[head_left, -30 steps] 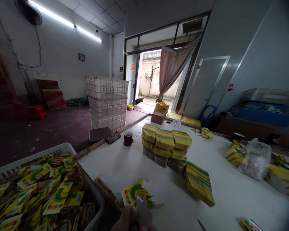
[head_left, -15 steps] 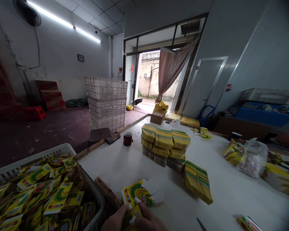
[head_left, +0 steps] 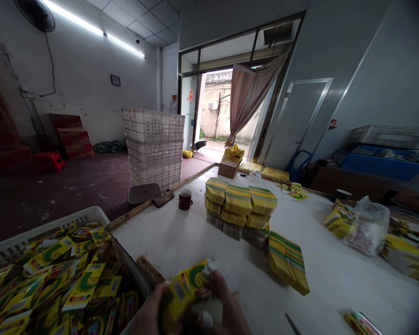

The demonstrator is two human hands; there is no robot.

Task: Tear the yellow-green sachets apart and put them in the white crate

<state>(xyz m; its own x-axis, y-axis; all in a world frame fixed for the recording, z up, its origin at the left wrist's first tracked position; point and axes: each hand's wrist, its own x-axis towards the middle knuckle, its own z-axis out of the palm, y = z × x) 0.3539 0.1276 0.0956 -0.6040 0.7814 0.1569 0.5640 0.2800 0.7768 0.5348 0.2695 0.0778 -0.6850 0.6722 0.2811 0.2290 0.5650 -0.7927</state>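
At the bottom edge, my left hand and my right hand meet over the near edge of the white table. Both are closed round a small bunch of yellow and green packets, held slightly above the table and blurred by motion. Just to the left stands a white crate heaped with loose packets of the same kind.
Banded packet stacks stand mid-table, with one bundle lying beside them. A red mug and a phone sit by the left edge. A clear bag and more packets lie right. Stacked white crates stand on the floor.
My hands have come up into view and gathered the packets that lay on the table edge, lifting them leftward. The camera has tilted slightly.
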